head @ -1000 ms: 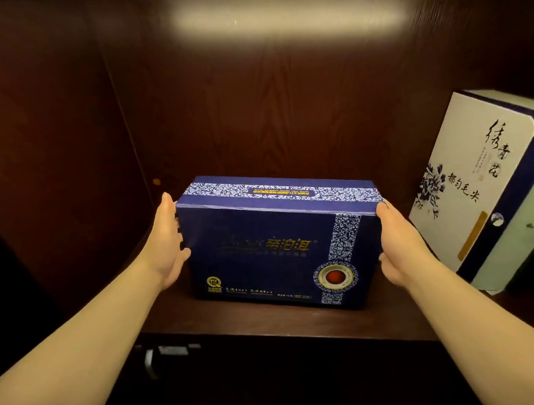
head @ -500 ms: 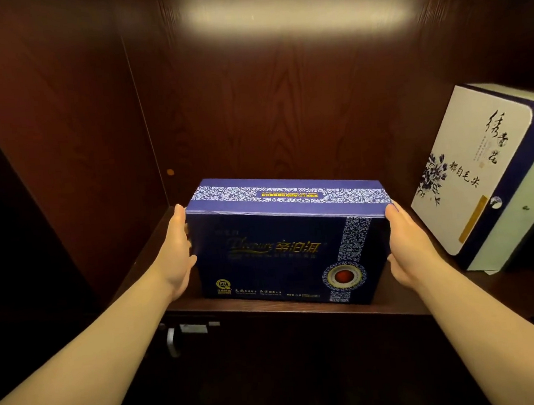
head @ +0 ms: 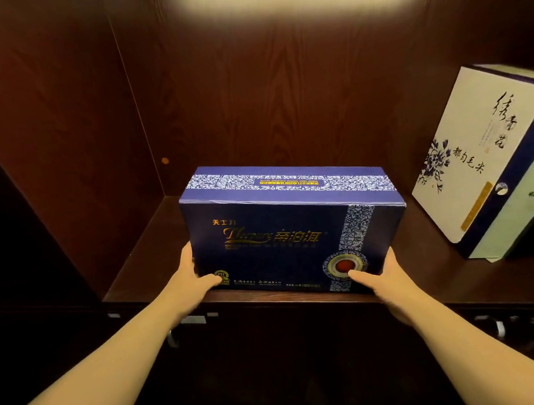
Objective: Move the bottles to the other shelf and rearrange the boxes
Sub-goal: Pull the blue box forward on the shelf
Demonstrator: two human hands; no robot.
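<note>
A dark blue box [head: 281, 233] with gold lettering and a white patterned band stands on the dark wooden shelf [head: 130, 279], near its front edge. My left hand [head: 191, 280] grips its lower left corner, thumb on the front face. My right hand [head: 385, 279] grips the lower right corner, thumb near the red round emblem. A white box [head: 481, 154] with black calligraphy and a blue flower leans tilted at the right of the same shelf. No bottles are in view.
The cabinet's left wall [head: 60, 139] and back panel [head: 281, 88] close in the shelf. Bare shelf lies between the blue box and the left wall. Metal handles [head: 522, 325] show on the dark front below the shelf edge.
My hands have slid from the upper sides of the blue box down to its lower front corners. The box now sits closer to the shelf's front edge.
</note>
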